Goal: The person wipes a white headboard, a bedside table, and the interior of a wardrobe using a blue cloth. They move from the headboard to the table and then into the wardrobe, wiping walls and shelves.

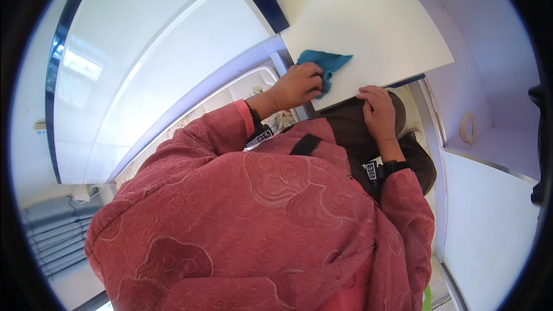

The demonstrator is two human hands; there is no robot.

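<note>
A crumpled teal cloth [325, 60] lies on the white panel [367, 30] in front of me, near its left edge. My left hand [303, 81] grips the cloth's near part with curled fingers and presses it on the surface. On the panel's near edge rest the fingertips of my right hand [376, 106], with the fingers bent and slightly apart; no object shows in it. My dark-trousered knees are partly under the panel.
At the left stands a large glossy white cabinet front [173, 43] with dark blue edging. Open lilac shelving [462, 52] rises at the right, holding a roll of tape [467, 128]. Patterned floor tiles show between cabinet and panel. Blue-grey pleated material [60, 233] is at the lower left.
</note>
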